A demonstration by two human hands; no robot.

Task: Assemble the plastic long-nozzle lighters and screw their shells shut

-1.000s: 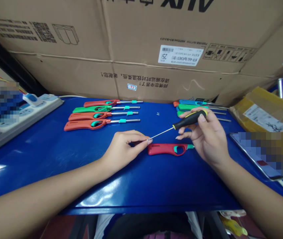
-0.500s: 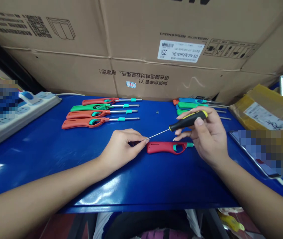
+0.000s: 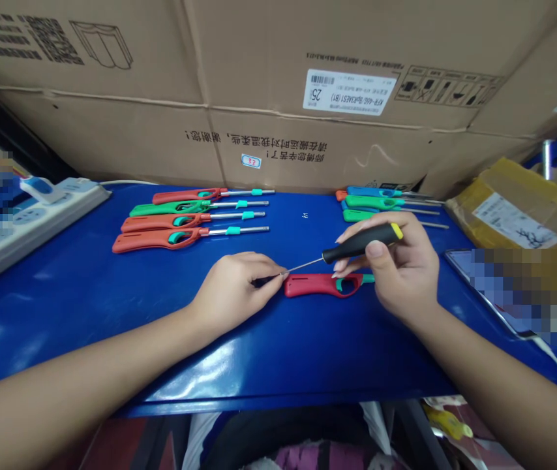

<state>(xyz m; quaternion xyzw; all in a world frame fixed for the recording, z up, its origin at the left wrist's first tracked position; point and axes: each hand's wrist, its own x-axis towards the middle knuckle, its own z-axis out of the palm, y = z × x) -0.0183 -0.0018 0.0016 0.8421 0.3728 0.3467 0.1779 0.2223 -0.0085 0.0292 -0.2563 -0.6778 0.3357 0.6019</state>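
Note:
My right hand (image 3: 403, 267) is wrapped round the black handle of a screwdriver (image 3: 362, 242) with a yellow end. Its thin shaft slants down to the left. My left hand (image 3: 242, 284) is closed in a pinch, thumb and forefinger meeting at the screwdriver's tip. Anything tiny between those fingertips is too small to make out. Just below the shaft, a red gas lighter (image 3: 310, 285) with a teal trigger lies flat on the table, its butt end close to my left fingertips. Its nozzle end is partly hidden behind my right hand.
Several long-nosed lighters (image 3: 154, 240) lie in a row at the back left, with more lighters (image 3: 364, 202) at the back right. A power strip (image 3: 38, 212) is at left. Right stand a phone (image 3: 486, 297) and a yellow-taped parcel (image 3: 518, 215). Behind is a large cardboard box (image 3: 259, 85).
The screwdriver's handle has turned in my right hand: its yellow stripe no longer shows. My left hand keeps its pinch at the tip. The whole view has shifted slightly.

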